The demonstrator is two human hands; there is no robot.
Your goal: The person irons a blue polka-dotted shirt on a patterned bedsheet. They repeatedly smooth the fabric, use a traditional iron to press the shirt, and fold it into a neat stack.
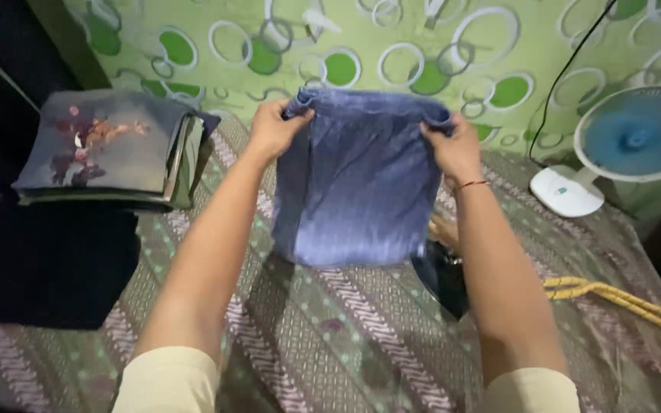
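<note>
Bed [361, 336]: lying under a patterned cover, carrying everything.
Folded stack [105, 149]: sitting at ten o'clock.
Blue cloth [357, 183]: hanging folded at centre, above the bed.
Fan [636, 134]: standing at two o'clock.
Left hand [273, 130]: fingers pinching the cloth's top-left corner.
Right hand [457, 149]: fingers gripping its top-right corner.

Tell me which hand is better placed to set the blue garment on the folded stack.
Left, probably. The left hand grips the blue garment on the side nearest the folded stack; the right hand holds the far corner.
</note>
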